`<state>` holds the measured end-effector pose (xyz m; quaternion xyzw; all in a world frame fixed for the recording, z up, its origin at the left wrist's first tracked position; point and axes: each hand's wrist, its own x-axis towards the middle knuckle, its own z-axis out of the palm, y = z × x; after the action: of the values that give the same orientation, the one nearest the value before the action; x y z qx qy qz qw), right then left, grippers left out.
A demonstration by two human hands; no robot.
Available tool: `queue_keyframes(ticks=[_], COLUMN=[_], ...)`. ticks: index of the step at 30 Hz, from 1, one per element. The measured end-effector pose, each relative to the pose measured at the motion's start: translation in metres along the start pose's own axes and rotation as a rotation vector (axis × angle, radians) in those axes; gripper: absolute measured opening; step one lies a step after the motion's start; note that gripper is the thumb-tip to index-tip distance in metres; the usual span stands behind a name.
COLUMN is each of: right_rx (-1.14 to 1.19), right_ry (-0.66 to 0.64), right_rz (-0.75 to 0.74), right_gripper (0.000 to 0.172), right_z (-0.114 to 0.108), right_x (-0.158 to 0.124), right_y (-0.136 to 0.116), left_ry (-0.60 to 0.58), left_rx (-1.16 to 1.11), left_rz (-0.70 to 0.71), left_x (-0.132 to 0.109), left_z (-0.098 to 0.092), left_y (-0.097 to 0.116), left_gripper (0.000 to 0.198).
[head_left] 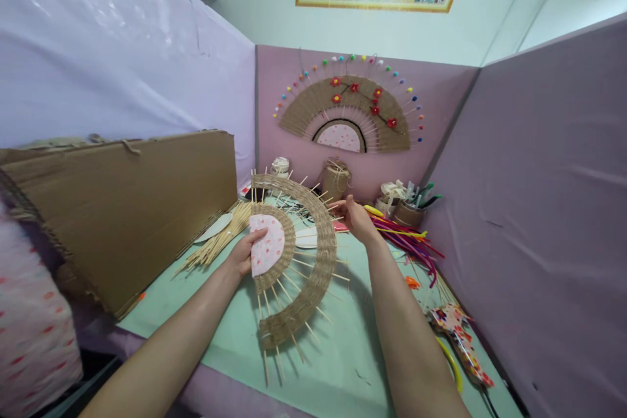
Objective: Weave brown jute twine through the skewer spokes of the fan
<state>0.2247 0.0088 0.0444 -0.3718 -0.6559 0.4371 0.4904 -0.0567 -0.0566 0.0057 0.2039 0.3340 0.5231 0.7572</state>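
Note:
A half-round woven fan (326, 255) stands on its side in front of me, its straight edge to the left. Thin wooden sticks fan out through two bands of brown twine weave, with a gap between the bands. At its centre is a white half-circle with pink spots (272, 255). My left hand (243, 253) grips the fan there, thumb on the front and the other fingers hidden behind. My right hand (355, 219) is at the outer rim, fingers stretched out and thumb apart, close to the stick tips; whether it touches them is unclear.
A bundle of sticks (220, 241) lies left, beside a cardboard panel (147, 209). A finished fan with red flowers (362, 101) hangs behind. A twine roll (336, 179), pipe cleaners (409, 241), a pen pot (409, 214) and a patterned glue gun (463, 339) are on the table (337, 353).

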Motion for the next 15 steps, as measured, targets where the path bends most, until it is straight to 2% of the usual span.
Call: queue_keyframes(ticks=[4, 7, 11, 15], right_rx=[0.126, 0.18, 0.192, 0.047], right_ry=[-0.081, -0.101, -0.099, -0.034], right_rz=[0.116, 0.173, 0.173, 0.107], right_gripper=[0.079, 0.077, 0.071, 0.069], right_z=[0.0051, 0.0085, 0.0107, 0.0076], right_x=[0.0014, 0.0006, 0.0006, 0.0023], right_y=[0.0029, 0.0021, 0.0039, 0.0079], left_ry=[-0.017, -0.015, 0.021, 0.039], left_rx=[-0.007, -0.021, -0.039, -0.014], left_rz=[0.025, 0.043, 0.089, 0.126], left_x=[0.001, 0.0017, 0.003, 0.0047], left_z=[0.0, 0.0007, 0.0018, 0.0013], left_y=[-0.0014, -0.0011, 0.0006, 0.0007], left_gripper=[0.048, 0.046, 0.043, 0.043])
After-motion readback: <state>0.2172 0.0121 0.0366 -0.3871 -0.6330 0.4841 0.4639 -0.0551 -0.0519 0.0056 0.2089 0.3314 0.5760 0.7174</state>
